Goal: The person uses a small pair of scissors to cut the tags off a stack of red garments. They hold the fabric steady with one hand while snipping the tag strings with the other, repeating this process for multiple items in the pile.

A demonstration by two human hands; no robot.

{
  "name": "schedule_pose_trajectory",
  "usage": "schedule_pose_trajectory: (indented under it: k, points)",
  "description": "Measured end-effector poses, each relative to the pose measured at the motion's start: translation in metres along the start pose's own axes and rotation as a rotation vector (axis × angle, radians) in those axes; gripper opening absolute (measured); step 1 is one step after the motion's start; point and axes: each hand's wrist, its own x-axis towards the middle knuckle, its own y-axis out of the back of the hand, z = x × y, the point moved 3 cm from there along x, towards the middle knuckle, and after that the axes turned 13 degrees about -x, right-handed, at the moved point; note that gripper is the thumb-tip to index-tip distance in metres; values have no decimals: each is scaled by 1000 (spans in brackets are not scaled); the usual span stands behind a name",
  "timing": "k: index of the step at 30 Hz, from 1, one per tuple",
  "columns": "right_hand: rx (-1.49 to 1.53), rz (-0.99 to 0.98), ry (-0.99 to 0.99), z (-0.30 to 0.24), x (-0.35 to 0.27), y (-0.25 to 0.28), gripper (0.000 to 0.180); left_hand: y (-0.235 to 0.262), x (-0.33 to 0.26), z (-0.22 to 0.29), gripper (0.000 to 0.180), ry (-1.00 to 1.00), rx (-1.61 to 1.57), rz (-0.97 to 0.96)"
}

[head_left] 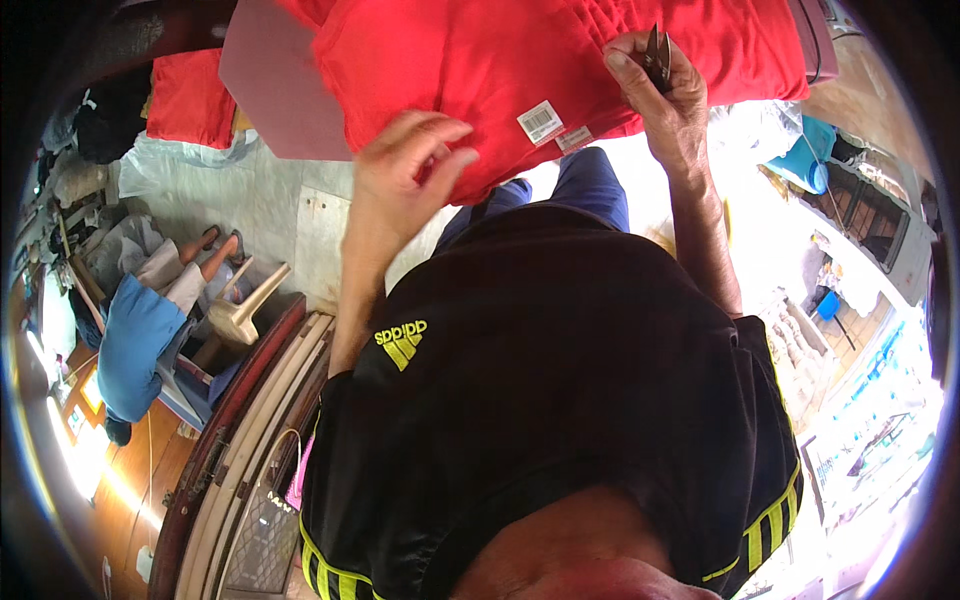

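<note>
A red garment lies spread on a mauve tabletop in front of me, its near edge hanging over the side. Two labels are on it: a white printed label and, beside it, a smaller pale label. My left hand hovers at the garment's near left edge, thumb and fingers apart, slightly blurred, with nothing visible in it. Above the cloth to the right, my right hand is closed around small dark thread snips, blades pointing away from me.
At the left, a person in a blue top sits near a cream plastic stool. Folded red cloth lies left of the table. Long stacked boards stand at lower left. A blue container is at the right.
</note>
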Motion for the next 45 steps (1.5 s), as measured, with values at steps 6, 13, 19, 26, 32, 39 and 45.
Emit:
schedule_pose_trajectory:
  k: [6,13,19,26,32,39,45]
  points:
    - [40,-104,0,-15,1,-28,12,-42,-20,-10,31,-191,286,167]
    - [13,-148,-2,-1,6,-35,10,-20,-51,-11,8,47,-11,158]
    - [229,-232,2,10,12,-30,12,38,-107,-19,10,488,415,-408]
    - [290,-262,34,11,17,-33,12,-32,-40,-14,26,-146,106,251]
    - [278,-250,3,16,16,-29,13,-59,-43,-27,23,-250,288,348]
    - [289,-279,95,16,14,-27,14,-41,-41,-30,7,-96,-122,400]
    - [343,-387,147,21,18,-23,16,-12,-68,-33,12,243,-799,297]
